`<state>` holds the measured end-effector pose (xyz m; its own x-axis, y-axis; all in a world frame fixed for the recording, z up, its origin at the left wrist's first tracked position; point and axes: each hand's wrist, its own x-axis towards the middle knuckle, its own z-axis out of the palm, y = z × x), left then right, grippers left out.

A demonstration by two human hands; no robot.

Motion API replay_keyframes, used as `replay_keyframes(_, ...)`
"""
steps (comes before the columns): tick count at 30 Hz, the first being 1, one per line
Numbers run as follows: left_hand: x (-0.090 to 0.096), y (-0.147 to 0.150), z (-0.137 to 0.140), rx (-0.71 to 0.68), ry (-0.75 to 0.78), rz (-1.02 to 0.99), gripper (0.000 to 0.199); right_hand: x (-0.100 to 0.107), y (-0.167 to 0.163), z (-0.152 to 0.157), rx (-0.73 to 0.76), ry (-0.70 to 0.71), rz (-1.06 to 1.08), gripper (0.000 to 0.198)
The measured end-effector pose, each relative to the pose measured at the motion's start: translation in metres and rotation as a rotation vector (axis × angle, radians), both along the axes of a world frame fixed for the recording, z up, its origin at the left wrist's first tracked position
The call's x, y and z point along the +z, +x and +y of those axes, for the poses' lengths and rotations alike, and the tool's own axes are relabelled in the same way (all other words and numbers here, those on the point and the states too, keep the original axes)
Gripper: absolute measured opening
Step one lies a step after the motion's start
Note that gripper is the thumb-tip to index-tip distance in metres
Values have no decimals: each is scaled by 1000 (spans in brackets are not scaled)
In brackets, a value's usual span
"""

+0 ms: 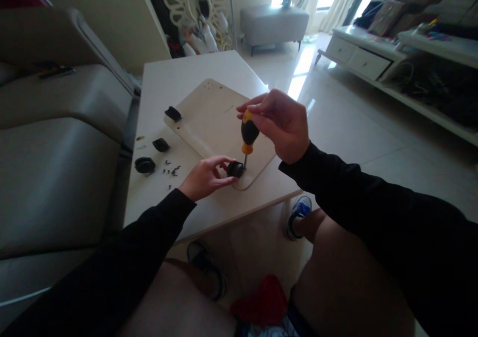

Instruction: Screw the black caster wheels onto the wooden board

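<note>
My right hand (282,123) grips the yellow and black handle of a screwdriver (249,132), held upright with its tip down beside a black caster wheel (235,169). Thumb and fingers of my left hand (207,176) are closed around that caster at the near corner of a pale flat board (212,123). Another caster (173,113) stands on the board's left corner. Two loose casters (145,165) and several small dark screws (174,171) lie on the white table to the left. Whether the tip sits in a screw head is too small to tell.
The board rests on a white table (157,85). A grey leather sofa (56,177) runs along the left side. A grey ottoman (274,26) and a white TV cabinet (358,60) stand farther off. A red item (263,302) lies below, between my legs.
</note>
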<state>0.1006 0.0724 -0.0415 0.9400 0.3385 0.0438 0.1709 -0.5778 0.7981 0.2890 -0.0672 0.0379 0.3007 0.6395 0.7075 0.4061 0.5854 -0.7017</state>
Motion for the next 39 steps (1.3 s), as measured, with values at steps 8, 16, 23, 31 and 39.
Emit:
replay_keyframes(8, -2, 0, 1, 9, 3, -2, 52, 10, -12, -3, -126, -1, -184, 17)
replay_keyframes(16, 0, 0, 0, 8, 6, -11, 52, 5, -15, -3, -104, 32, -224, 15)
replay_keyframes(23, -3, 0, 1, 9, 16, -14, 53, 4, -18, -7, -21, 90, -311, 9)
replay_keyframes(31, 0, -1, -1, 14, 12, -17, 50, 5, -13, -4, -132, 118, -285, 19)
replay_keyframes(39, -2, 0, 0, 10, 26, -16, 51, 5, -17, -7, -119, 126, -354, 18)
